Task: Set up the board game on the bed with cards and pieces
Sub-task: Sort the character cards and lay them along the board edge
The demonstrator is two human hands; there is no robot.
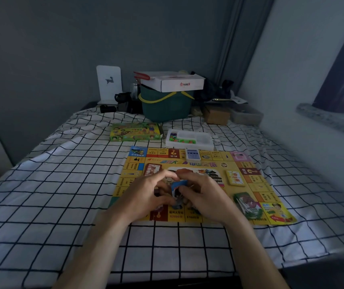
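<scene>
Both hands, left hand [146, 192] and right hand [203, 197], grip a small blue-backed card stack [178, 189] over the yellow paper game board [187, 184], seemingly squaring it. Next, I'd judge, it wants laying flat beside the fingers, like the green card pile [247, 205] to their right.

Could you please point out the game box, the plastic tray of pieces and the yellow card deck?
game box [136, 132]: head view, middle of its lid
plastic tray [203, 145]: head view, its near rim
yellow card deck [235, 177]: head view, top card

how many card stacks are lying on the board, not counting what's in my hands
4: a blue deck on the far edge, a yellow deck at right, a green stack near right, and a red deck beyond the left hand, partly hidden.
</scene>
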